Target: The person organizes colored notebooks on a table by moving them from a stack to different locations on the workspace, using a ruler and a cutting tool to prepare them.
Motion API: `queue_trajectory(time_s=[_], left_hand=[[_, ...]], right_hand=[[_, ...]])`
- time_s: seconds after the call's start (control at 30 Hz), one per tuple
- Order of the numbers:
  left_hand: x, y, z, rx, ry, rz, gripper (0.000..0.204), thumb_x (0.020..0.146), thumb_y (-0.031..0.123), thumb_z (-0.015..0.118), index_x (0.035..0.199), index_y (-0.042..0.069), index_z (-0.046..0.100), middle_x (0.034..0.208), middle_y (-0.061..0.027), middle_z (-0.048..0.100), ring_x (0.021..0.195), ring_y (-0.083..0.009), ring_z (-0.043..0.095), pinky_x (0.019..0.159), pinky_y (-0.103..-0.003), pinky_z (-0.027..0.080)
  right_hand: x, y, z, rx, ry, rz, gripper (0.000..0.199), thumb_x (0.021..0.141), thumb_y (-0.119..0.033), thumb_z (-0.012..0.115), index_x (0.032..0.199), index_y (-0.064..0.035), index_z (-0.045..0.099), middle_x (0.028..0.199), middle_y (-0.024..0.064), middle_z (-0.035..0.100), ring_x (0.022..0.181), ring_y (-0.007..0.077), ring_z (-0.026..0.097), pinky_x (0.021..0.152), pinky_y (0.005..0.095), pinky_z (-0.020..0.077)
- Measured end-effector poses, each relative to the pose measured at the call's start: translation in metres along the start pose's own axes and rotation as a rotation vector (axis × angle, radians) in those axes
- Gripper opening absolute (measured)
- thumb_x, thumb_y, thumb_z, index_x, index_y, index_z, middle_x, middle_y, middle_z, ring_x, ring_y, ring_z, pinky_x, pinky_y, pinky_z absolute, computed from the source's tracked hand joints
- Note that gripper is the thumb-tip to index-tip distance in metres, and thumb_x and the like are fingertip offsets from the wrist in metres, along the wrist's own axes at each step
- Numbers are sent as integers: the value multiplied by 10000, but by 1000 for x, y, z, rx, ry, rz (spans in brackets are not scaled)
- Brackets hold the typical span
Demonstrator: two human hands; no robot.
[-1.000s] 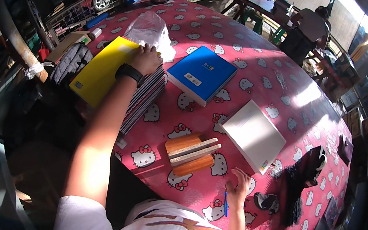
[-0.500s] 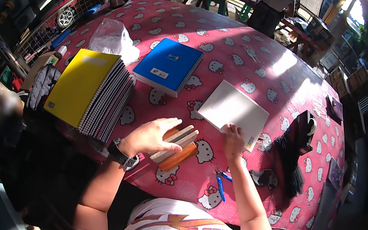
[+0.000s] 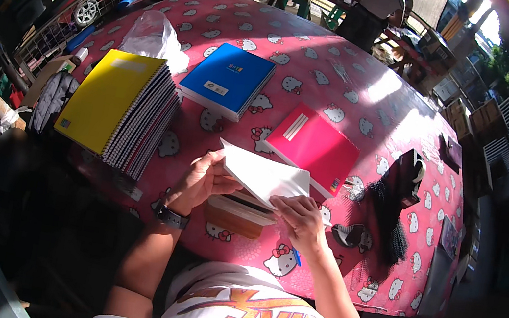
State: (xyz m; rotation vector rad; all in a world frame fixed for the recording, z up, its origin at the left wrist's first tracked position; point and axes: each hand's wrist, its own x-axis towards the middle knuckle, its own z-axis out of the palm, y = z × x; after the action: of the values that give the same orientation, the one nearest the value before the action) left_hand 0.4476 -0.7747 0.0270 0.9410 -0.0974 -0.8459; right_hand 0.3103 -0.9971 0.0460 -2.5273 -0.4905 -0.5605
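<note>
A stack of white paper sheets [image 3: 269,173] is held up in front of me, tilted. My left hand [image 3: 203,181] has closed on its left edge, thumb and fingers pinching it. With its fingers bent over the near right edge, my right hand [image 3: 300,218] grips the same sheets. Just under them sits a wooden block holder [image 3: 234,222] with pale slats, partly hidden by the paper and my hands. Beyond the sheets, a pink notebook cover [image 3: 318,144] lies flat on the table. A blue plier handle [image 3: 297,257] shows beside my right wrist, the rest hidden.
On the left stands a tall stack of spiral notebooks with a yellow cover [image 3: 107,99]. Behind it are a clear plastic bag [image 3: 154,36] and blue notebooks [image 3: 227,78]. Dark mesh cloth [image 3: 392,214] lies to the right on the pink patterned tablecloth [image 3: 299,46]. People stand at the far end.
The white sheets have been lifted from the right and brought toward me, uncovering the pink cover. My left hand has left the wooden block holder and now grips the paper.
</note>
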Motion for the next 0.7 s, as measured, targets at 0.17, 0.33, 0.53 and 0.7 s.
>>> queue_trajectory(time_s=[0.17, 0.33, 0.53, 0.7], left_hand=[[-12, 5, 8, 123, 96, -31, 363, 879, 336, 460, 1059, 31, 536, 882, -104, 651, 740, -181, 647, 640, -317, 541], [13, -7, -16, 81, 74, -137, 296, 862, 316, 543, 954, 36, 556, 791, -61, 622, 659, -130, 611, 571, -275, 530], [-6, 12, 37, 423, 60, 207, 327, 842, 24, 542, 1157, -51, 498, 920, -53, 588, 840, -79, 551, 730, -225, 448], [-45, 44, 61, 674, -400, 675, 355, 888, 67, 540, 1237, 24, 490, 1036, -33, 597, 936, -86, 547, 797, -240, 446]], right_hand=[[-23, -10, 2, -14, 15, 86, 469, 650, 15, 621, 1097, -126, 608, 1006, 3, 639, 854, 186, 576, 810, 335, 417], [-29, -23, 5, -94, 16, -10, 525, 562, -12, 625, 1080, -102, 612, 1005, 11, 644, 853, 176, 586, 795, 327, 427], [-46, -15, 1, 175, 171, 137, 431, 660, -97, 705, 1080, -65, 613, 1078, 95, 617, 979, 267, 558, 865, 361, 423], [-77, 34, 11, 589, 515, 591, 772, 709, -229, 760, 1338, -94, 332, 1303, 81, 439, 1114, 199, 469, 877, 349, 400]])
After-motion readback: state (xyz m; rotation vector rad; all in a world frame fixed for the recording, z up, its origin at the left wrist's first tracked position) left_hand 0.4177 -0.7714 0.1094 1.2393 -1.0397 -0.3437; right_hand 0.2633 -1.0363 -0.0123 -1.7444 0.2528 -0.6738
